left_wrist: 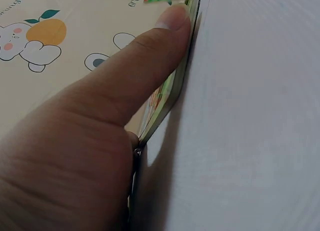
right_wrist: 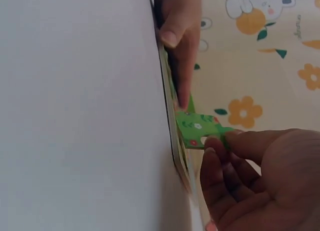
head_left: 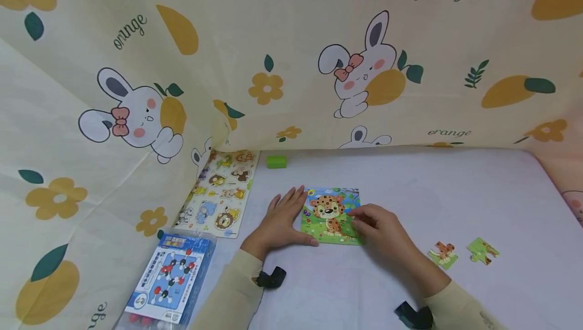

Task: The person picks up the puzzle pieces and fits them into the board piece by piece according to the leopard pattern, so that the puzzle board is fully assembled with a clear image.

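A square jigsaw puzzle [head_left: 334, 226] with a spotted leopard cub on grass lies on the white table. My left hand [head_left: 284, 221] is spread along its left side, with the thumb by the near edge; the left wrist view shows the thumb [left_wrist: 145, 56] against the puzzle's rim. Between thumb and fingers, my right hand [head_left: 382, 229] pinches a green puzzle piece [right_wrist: 197, 126] with small flowers, held tilted over the puzzle's right part. The fingers mostly hide this piece in the head view. Two loose pieces, one leopard-patterned [head_left: 444, 255] and one green [head_left: 480, 250], lie to the right.
At the left stand a boxed molecule model set [head_left: 166, 277] and, behind it, an animal picture board [head_left: 218, 193]. A small green block [head_left: 276, 162] sits near the back. A printed rabbit-and-orange cloth [head_left: 291, 56] hangs behind and along the left side.
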The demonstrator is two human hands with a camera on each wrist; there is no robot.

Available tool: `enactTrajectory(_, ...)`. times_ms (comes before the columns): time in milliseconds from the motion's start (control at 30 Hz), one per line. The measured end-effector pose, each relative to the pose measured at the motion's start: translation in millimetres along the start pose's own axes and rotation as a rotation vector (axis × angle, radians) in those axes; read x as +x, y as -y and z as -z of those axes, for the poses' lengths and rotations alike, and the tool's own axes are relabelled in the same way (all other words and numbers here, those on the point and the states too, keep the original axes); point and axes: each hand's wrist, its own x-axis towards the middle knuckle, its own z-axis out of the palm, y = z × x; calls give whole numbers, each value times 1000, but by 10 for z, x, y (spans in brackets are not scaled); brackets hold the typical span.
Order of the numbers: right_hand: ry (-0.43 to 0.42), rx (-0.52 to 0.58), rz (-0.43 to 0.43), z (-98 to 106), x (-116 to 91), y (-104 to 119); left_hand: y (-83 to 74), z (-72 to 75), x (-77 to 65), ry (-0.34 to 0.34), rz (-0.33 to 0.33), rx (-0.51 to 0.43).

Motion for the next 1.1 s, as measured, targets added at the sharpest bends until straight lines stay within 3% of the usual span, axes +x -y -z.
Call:
enactTrajectory(300,57,77,8,-293,156,114,-12,20,-6,-4,-9,1)
enactTrajectory(833,106,77,14,-645,329,271,-8,10,-2,8,-12,-3)
enactTrajectory(1100,96,-111,-12,-690,334,300,5,8,9,12,-10,26)
